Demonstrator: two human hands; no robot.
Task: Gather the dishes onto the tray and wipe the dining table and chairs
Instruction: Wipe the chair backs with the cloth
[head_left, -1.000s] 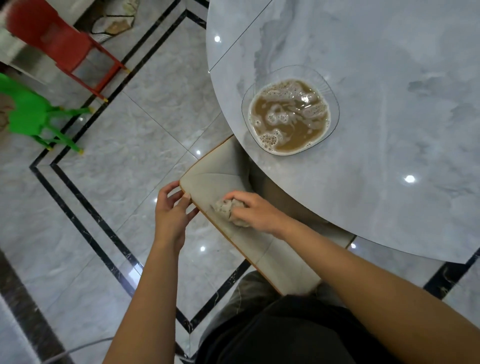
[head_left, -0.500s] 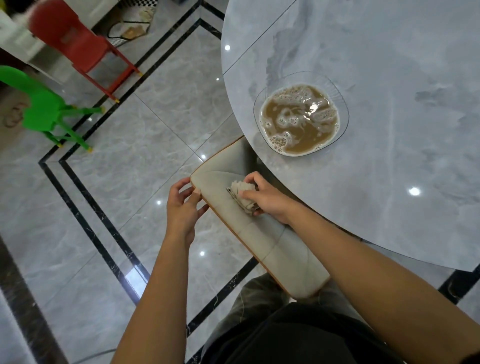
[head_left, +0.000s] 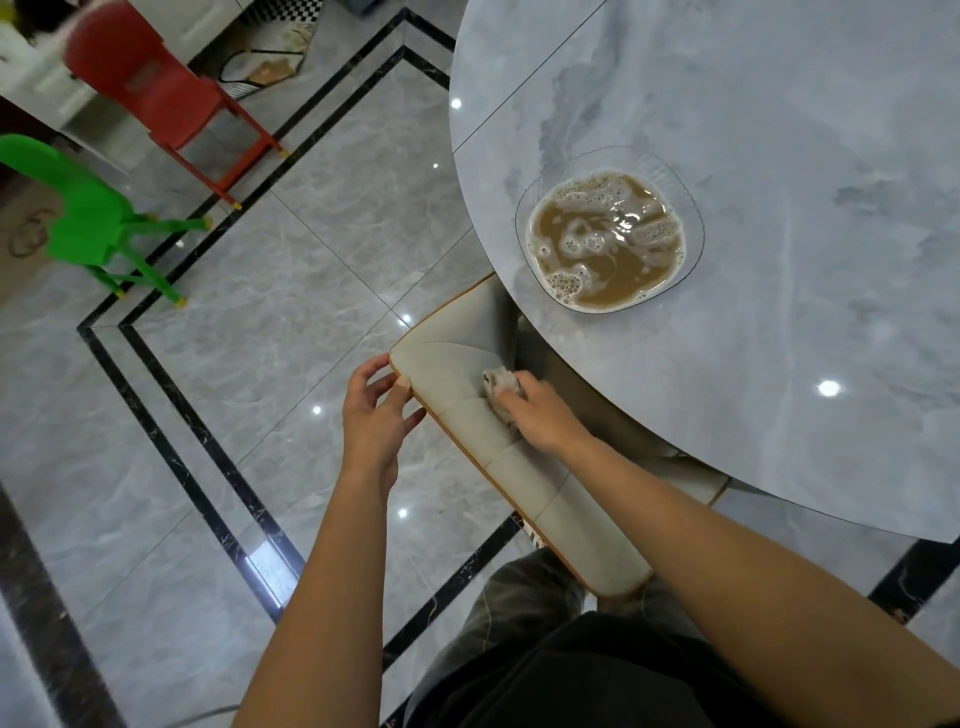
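While the right hand (head_left: 540, 415) bunches a crumpled grey-beige cloth (head_left: 500, 385) in its curled fingers and presses it down on the pale grey padded chair with a tan trimmed edge (head_left: 524, 467), the left hand (head_left: 375, 415) grips that chair's outer edge close to its far corner, with the thumb on the padded face and the other fingers bent round the tan rim. Only one long cushioned panel of the chair shows, crossed by stitched seams. It runs from the person's lap toward the round blue-grey marble-patterned table (head_left: 779, 389), and its far end is tucked under the table's rim. The cloth sits on the far part of the panel, beside one of the seams, with most of it covered by the right hand's knuckles. On the table, near the rim and just beyond the chair's far corner, stands a clear glass dish with a fluted rim (head_left: 685, 208), filled with brown foamy liquid and apart from both hands. Both bare forearms reach in from the bottom of the view, above a dark top and grey-green trousers. Below the chair lies a glossy grey tiled floor with paired black border lines (head_left: 260, 338). Well apart at the upper left, a red plastic chair (head_left: 156, 98) and a green plastic chair (head_left: 88, 223) stand near each other on that floor.
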